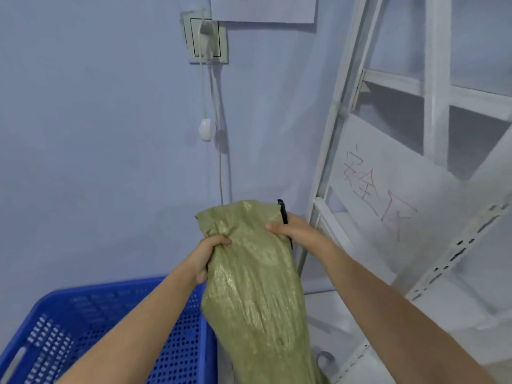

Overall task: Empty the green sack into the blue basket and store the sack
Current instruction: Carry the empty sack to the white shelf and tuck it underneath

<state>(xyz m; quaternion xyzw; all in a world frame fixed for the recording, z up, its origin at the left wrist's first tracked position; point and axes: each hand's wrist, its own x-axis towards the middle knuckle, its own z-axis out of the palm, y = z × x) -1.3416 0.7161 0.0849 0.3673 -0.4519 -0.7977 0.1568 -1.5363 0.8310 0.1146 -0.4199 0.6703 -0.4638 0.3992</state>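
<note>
1. Fingers [221, 241] of the left hand [206, 259] are curled tight into the woven cloth of the green sack [257, 295], bunching it near its upper left corner.
2. Fingers [273, 226] of the right hand [293, 231] are pressed onto the sack's upper right edge, thumb on the near face; the rest wrap behind the cloth and cannot be seen.
3. A thin black strip [283, 212] stands up just beyond the right fingers, against the sack's edge; what it is cannot be told.
4. Below both sets of fingers the sack hangs long and creased, its lower end running out of view at the bottom edge.
5. Down and to the left of the left fingers sits the blue basket [83, 322], perforated; the sack's lower part hangs beside its right wall.
6. To the right of the right fingers stands a white metal shelf [432, 173] with red writing on a panel.
7. Above the fingers, on the pale wall, a socket [206, 40] holds a plug with a white cord hanging down.
</note>
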